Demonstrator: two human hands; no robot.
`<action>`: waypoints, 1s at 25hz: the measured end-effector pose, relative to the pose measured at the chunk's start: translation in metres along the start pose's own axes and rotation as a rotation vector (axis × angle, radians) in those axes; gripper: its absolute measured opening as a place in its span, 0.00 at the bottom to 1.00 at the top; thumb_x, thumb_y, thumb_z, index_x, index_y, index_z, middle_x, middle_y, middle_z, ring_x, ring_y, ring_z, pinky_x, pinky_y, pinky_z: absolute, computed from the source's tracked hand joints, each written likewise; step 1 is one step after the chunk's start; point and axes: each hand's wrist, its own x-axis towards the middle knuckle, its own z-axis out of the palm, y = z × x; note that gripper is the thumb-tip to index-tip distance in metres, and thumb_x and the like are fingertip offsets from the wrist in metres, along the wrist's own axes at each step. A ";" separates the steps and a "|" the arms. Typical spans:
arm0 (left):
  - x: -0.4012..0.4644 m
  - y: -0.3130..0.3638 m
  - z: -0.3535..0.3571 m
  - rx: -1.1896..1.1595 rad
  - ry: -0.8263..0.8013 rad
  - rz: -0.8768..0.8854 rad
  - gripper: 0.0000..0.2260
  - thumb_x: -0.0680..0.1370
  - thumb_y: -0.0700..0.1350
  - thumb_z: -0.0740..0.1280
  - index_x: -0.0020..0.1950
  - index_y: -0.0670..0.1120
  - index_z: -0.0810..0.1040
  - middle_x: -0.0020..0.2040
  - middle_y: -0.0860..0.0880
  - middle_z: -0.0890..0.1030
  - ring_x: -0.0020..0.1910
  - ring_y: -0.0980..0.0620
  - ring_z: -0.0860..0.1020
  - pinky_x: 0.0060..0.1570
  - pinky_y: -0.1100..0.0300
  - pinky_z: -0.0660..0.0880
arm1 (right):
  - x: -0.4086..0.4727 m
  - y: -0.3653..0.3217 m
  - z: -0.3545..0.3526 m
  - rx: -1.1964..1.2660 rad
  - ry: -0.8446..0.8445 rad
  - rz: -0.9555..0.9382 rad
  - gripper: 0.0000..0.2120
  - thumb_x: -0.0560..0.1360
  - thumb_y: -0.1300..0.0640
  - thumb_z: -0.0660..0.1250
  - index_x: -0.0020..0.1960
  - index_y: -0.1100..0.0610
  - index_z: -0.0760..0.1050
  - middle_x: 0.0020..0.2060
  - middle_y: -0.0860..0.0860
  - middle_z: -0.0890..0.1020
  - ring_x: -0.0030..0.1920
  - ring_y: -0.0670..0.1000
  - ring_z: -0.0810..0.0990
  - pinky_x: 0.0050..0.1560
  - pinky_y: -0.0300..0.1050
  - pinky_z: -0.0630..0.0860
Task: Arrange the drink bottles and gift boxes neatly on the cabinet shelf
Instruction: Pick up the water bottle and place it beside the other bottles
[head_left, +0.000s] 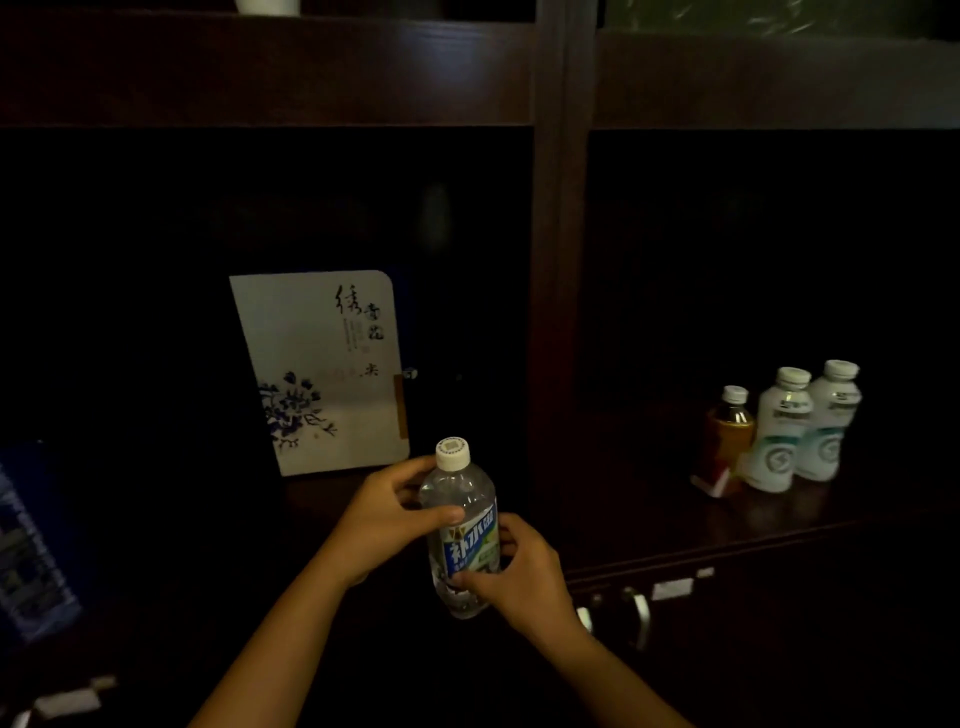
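Observation:
I hold a clear drink bottle (460, 499) with a white cap and a blue-and-white label upright in front of the dark cabinet shelf (649, 530). My left hand (382, 519) wraps its upper body. My right hand (519, 571) grips its lower part. A white gift box (322, 374) with blue flowers and black calligraphy stands upright in the left compartment, just behind the bottle. In the right compartment stand two white bottles (779, 431) (831, 421) and a smaller amber bottle (730, 431), close together.
A dark wooden post (556, 260) divides the two compartments. A blue patterned box (31, 545) shows at the far left edge. Metal door handles (641, 613) sit below the shelf front. The scene is very dim.

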 end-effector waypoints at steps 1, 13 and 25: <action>-0.009 0.008 0.020 0.003 0.006 -0.002 0.24 0.63 0.40 0.77 0.51 0.63 0.76 0.48 0.59 0.83 0.50 0.61 0.80 0.40 0.70 0.77 | -0.014 0.004 -0.019 0.002 -0.001 -0.004 0.28 0.58 0.55 0.78 0.55 0.50 0.72 0.51 0.48 0.80 0.49 0.42 0.79 0.46 0.33 0.76; -0.021 0.058 0.208 0.017 -0.076 -0.031 0.23 0.65 0.43 0.76 0.52 0.62 0.74 0.53 0.55 0.81 0.53 0.57 0.80 0.47 0.65 0.77 | -0.089 0.054 -0.194 -0.027 0.111 0.079 0.29 0.57 0.54 0.79 0.55 0.49 0.73 0.50 0.46 0.80 0.49 0.43 0.79 0.48 0.39 0.78; 0.162 0.027 0.270 0.022 -0.141 -0.033 0.24 0.67 0.40 0.75 0.57 0.59 0.72 0.52 0.63 0.75 0.48 0.64 0.76 0.36 0.73 0.75 | 0.063 0.116 -0.250 0.005 0.248 0.153 0.30 0.57 0.54 0.78 0.56 0.52 0.72 0.51 0.50 0.79 0.50 0.48 0.79 0.51 0.48 0.80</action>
